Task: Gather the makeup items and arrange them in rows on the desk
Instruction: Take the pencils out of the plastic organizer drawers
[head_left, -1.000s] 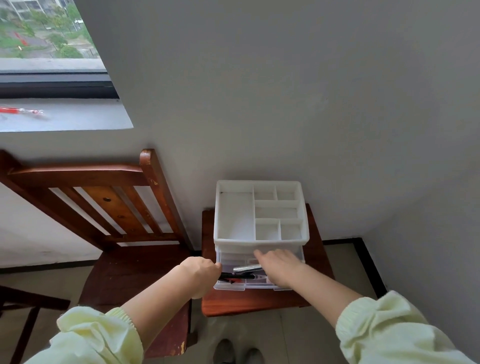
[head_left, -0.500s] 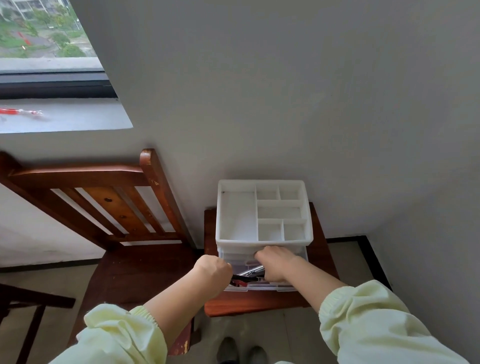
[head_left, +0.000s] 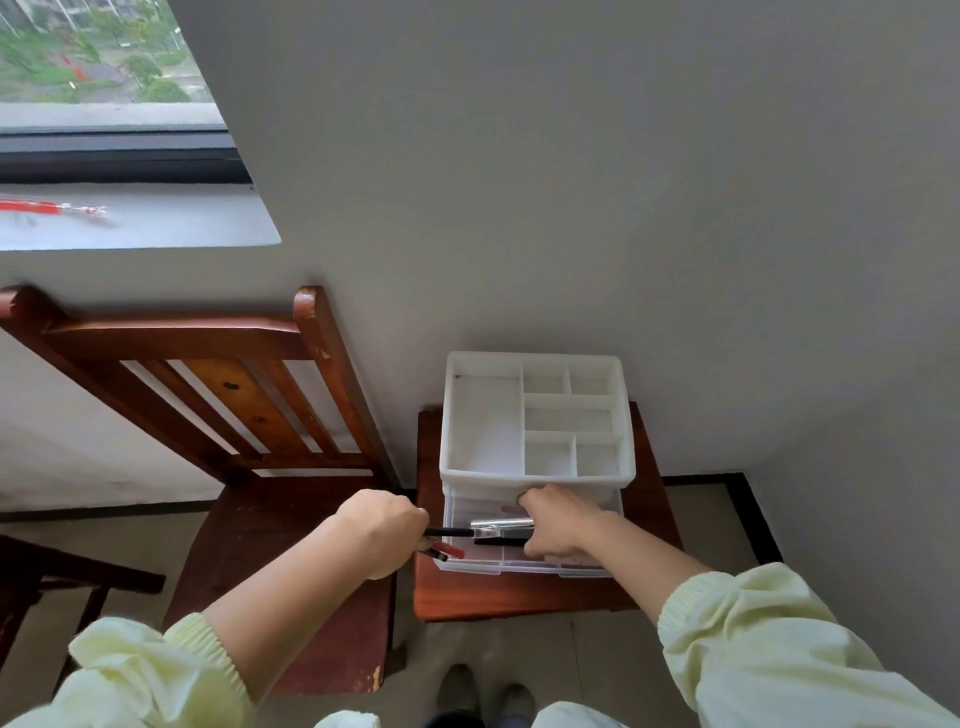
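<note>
A wooden chair (head_left: 249, 395) stands to the left of a white plastic organizer (head_left: 535, 479), its back against the wall. The organizer sits on the tabletop (head_left: 519, 597) of a small wooden stand in the corner. It has a divided tray on top, with nothing showing in its compartments. Below the tray, a clear drawer (head_left: 478, 506) is pulled out toward the person.

Two arms in pale yellow sleeves reach in. The left hand (head_left: 384, 530) is a closed fist just left of the drawer. It grips a slim black stick (head_left: 449, 532) and a red stick (head_left: 451, 551), probably makeup pencils or brushes. Their free ends point across the drawer's left edge. The right hand (head_left: 558, 519) is inside the drawer, under the organizer's front rim. Its fingers and thumb curl round the right end of a silver tube (head_left: 501, 522). A short black item (head_left: 498, 541) lies just in front of the tube, near the thumb.

A second ago the left fist was pressed against the drawer's left corner. It now sits a little clear of the organizer, with its two sticks lifted free. The right hand was lying over the drawer contents and has since closed on the tube.

Gathering is therefore under way, one hand already loaded and the other picking. More items seem to remain in the drawer, though the hand hides most of them. No row of items is in view, so the arranging appears not yet begun.
</note>
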